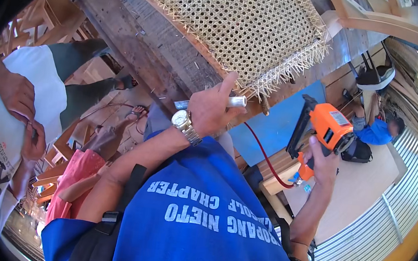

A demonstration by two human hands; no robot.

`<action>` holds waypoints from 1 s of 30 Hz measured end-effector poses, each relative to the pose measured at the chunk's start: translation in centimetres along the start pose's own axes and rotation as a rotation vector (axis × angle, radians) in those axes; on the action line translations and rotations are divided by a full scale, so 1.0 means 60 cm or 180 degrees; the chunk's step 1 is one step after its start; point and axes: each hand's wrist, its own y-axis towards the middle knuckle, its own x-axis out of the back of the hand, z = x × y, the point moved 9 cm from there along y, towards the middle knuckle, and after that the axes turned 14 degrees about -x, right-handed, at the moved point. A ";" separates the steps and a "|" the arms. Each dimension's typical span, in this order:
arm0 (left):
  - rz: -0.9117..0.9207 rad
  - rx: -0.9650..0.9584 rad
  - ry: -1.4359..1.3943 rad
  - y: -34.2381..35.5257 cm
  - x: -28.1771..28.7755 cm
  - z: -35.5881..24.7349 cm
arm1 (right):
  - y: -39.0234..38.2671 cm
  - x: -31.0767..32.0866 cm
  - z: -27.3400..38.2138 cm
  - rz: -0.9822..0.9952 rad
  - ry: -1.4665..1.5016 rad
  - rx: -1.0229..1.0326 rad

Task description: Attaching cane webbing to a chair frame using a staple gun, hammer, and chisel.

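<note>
Worn workbench [147,42]; right grip [323,165] holds orange nailer [330,124]

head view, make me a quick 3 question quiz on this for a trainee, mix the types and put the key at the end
1. Multiple choice: which holds the orange power tool?
a) left hand
b) right hand
c) neither

2. True or false: the left hand is empty.

3. Short answer: how does the right-hand edge of the woven cane sheet look?

Key
1. b
2. False: it holds a silvery cylinder, one end showing past the thumb.
3. Frayed, with loose strands sticking out.
</note>
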 end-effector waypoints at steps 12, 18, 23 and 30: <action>0.1055 0.0544 -0.0194 0.012 -0.055 0.005 | -0.022 -0.135 0.090 0.0525 -0.1251 0.0459; 0.1324 0.0583 -0.0376 0.017 -0.078 -0.004 | 0.029 -0.126 0.038 0.0368 -0.2013 0.0407; 0.0908 0.0691 -0.0159 0.029 -0.056 0.005 | 0.004 -0.155 0.091 0.0519 -0.2012 0.0511; 0.1484 0.0353 -0.0186 -0.003 -0.069 0.007 | -0.005 -0.161 0.112 0.0462 -0.1774 0.0435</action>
